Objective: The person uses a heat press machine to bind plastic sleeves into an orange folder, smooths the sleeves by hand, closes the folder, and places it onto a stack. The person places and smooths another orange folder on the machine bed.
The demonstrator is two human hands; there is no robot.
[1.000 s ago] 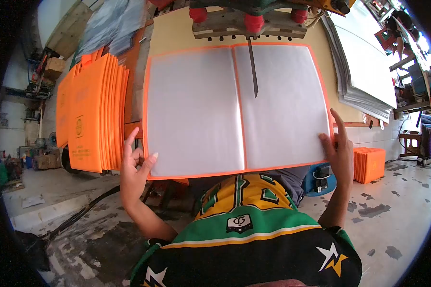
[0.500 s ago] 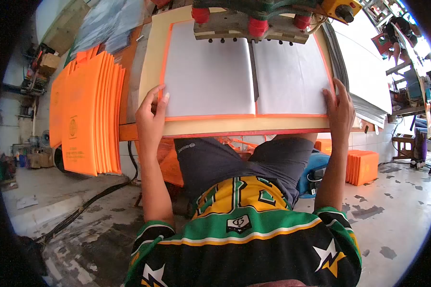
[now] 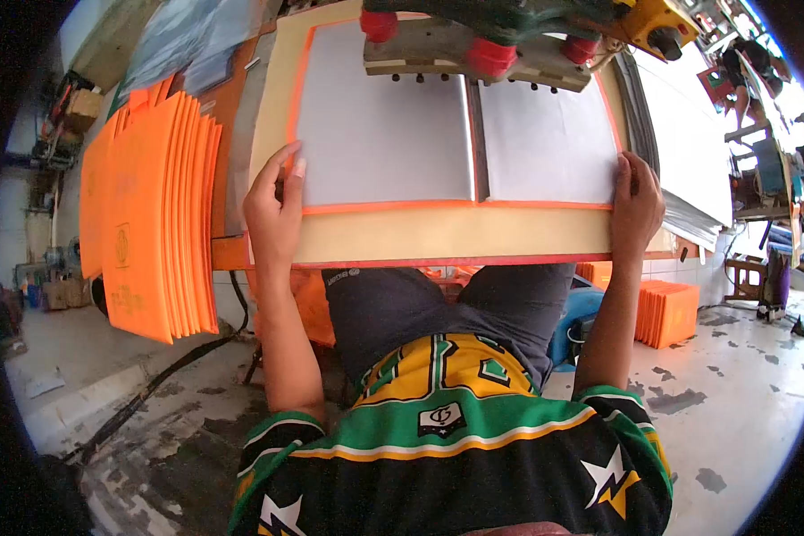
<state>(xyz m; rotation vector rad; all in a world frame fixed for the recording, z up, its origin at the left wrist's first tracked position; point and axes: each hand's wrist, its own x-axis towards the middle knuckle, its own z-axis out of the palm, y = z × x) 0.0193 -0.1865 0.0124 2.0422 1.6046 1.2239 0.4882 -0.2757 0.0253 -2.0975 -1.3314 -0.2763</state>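
An open orange folder (image 3: pixel 393 207) with whitish plastic sheets (image 3: pixel 384 134) on both halves lies on a cream board (image 3: pixel 456 234). Down its middle runs a dark strip (image 3: pixel 480 152). My left hand (image 3: pixel 275 205) grips the folder's left edge between thumb and fingers. At the opposite edge, the fingers of my right hand (image 3: pixel 637 201) are closed on the folder's right side. Above the far part of the folder hangs a machine head (image 3: pixel 478 58) with red round parts and a row of dark knobs beneath; it hides the folder's far middle.
A stack of orange folders (image 3: pixel 152 214) stands at the table's left, beside clear plastic sheets (image 3: pixel 192 45). White sheets (image 3: pixel 679 116) are piled on the right. More orange folders (image 3: pixel 667 313) sit on the floor. A yellow control box (image 3: pixel 657 31) juts out at top right.
The folder has slid away from me, farther beneath the machine head, leaving a wider cream strip in front. Both hands have moved with it, and the view has shifted slightly.
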